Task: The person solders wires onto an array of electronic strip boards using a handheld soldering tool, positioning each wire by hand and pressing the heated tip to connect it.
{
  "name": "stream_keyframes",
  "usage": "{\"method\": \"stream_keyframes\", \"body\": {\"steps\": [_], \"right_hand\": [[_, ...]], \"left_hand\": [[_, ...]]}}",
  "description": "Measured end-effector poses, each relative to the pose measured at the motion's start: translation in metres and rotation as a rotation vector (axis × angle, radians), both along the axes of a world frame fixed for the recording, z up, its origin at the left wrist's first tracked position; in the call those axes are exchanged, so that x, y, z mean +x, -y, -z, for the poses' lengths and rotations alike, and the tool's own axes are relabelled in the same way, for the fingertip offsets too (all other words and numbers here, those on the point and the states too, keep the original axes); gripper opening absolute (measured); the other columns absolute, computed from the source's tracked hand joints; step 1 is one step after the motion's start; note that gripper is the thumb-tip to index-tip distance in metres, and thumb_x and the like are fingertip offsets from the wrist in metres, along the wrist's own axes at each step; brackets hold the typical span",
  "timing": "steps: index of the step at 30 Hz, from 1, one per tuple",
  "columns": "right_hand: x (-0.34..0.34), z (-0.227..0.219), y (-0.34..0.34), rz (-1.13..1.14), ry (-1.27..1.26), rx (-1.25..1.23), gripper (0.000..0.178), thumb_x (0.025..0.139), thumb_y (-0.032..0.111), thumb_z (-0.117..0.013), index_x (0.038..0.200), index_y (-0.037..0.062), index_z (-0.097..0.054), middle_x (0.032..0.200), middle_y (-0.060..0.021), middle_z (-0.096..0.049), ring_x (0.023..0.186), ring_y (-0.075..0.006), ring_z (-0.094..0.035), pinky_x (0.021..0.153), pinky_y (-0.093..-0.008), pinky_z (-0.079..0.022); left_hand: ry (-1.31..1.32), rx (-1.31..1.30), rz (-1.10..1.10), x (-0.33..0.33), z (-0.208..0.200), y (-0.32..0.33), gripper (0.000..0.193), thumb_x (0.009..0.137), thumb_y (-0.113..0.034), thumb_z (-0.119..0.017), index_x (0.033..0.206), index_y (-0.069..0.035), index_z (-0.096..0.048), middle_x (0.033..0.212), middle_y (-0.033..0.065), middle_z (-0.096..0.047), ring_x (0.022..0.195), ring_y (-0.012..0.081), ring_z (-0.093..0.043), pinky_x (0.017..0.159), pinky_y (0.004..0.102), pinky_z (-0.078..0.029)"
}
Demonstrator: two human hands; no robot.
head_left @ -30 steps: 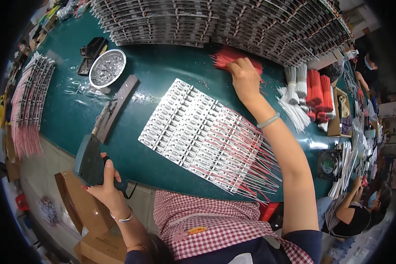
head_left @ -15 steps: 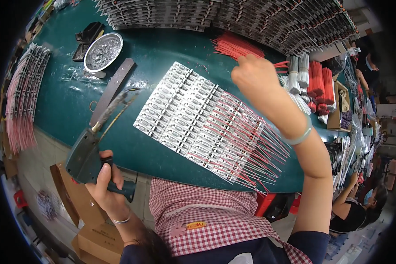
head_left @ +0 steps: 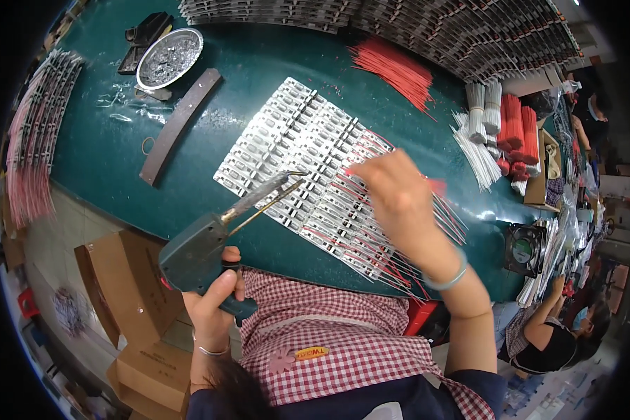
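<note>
My left hand (head_left: pixel 213 304) is wrapped round the handle of a dark green soldering gun (head_left: pixel 191 255), its bent tip and feed tube reaching over the white panel of small modules (head_left: pixel 266 143). Above that panel my right hand (head_left: pixel 399 199) is closed on red wires (head_left: pixel 437 186), whose ends show on both sides of the fist, a short one near the soldering tip. Red and white wires (head_left: pixel 434 231) trail from the panel's right-hand rows toward the front right. A loose pile of red wires (head_left: pixel 395 70) lies beyond the panel.
A metal bowl of grey scraps (head_left: pixel 169 59) and a brown curved bar (head_left: pixel 180 126) lie at left. Wired panels (head_left: pixel 38 133) hang over the left edge. Stacked panels (head_left: pixel 462 35) line the back. Wire bundles (head_left: pixel 514 122) and a black fan (head_left: pixel 523 248) are at right, near another person (head_left: pixel 560 329).
My right hand has come from the red wire pile to the panel, bringing red wires. The soldering gun has moved right, its tip now over the panel.
</note>
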State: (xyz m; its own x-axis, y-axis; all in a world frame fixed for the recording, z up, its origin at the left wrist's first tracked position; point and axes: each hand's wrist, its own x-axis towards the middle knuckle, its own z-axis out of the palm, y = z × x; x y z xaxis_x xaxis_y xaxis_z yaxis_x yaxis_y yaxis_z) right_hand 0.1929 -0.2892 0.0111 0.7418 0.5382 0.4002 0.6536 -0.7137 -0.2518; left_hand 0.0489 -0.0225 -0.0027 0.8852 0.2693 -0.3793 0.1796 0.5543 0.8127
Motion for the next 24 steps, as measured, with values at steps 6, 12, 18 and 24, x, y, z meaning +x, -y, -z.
{"method": "stream_keyframes", "body": {"steps": [6, 12, 18, 24], "right_hand": [[-0.035, 0.032, -0.013, 0.067, -0.046, 0.158, 0.029, 0.069, -0.005, -0.064, 0.098, -0.0015, -0.069, 0.090, -0.0091, -0.064, 0.077, -0.0253, -0.060, 0.062, -0.0347, -0.051], [-0.044, 0.035, -0.017, 0.040, -0.026, 0.139, 0.030, 0.069, -0.001, -0.064, 0.099, -0.0040, -0.067, 0.093, -0.0116, -0.062, 0.078, -0.0259, -0.059, 0.062, -0.0343, -0.049], [-0.044, 0.039, -0.018, 0.026, -0.022, 0.132, 0.031, 0.070, -0.001, -0.064, 0.100, -0.0044, -0.066, 0.093, -0.0120, -0.061, 0.078, -0.0255, -0.059, 0.062, -0.0347, -0.049], [-0.042, 0.035, -0.021, 0.047, -0.058, 0.164, 0.035, 0.065, -0.010, -0.063, 0.098, -0.0034, -0.068, 0.090, -0.0120, -0.064, 0.076, -0.0262, -0.060, 0.063, -0.0353, -0.050]], "left_hand": [[-0.054, 0.249, 0.151, -0.009, -0.005, 0.015, 0.047, 0.084, 0.001, -0.071, 0.128, 0.003, -0.056, 0.111, 0.0140, -0.067, 0.069, 0.0121, -0.060, 0.058, 0.0249, -0.050], [-0.069, 0.549, 0.257, -0.015, -0.001, 0.020, 0.029, 0.085, -0.006, -0.076, 0.111, 0.002, -0.069, 0.099, 0.0096, -0.073, 0.078, 0.0126, -0.067, 0.067, 0.0272, -0.054], [0.026, 0.759, 0.305, -0.013, 0.000, 0.025, 0.023, 0.083, -0.006, -0.076, 0.104, 0.003, -0.070, 0.091, 0.0110, -0.072, 0.079, 0.0163, -0.069, 0.069, 0.0284, -0.054], [0.069, 0.854, 0.362, -0.010, 0.000, 0.025, 0.022, 0.080, -0.002, -0.076, 0.100, 0.004, -0.069, 0.090, 0.0117, -0.068, 0.075, 0.0199, -0.067, 0.067, 0.0285, -0.053]]}}
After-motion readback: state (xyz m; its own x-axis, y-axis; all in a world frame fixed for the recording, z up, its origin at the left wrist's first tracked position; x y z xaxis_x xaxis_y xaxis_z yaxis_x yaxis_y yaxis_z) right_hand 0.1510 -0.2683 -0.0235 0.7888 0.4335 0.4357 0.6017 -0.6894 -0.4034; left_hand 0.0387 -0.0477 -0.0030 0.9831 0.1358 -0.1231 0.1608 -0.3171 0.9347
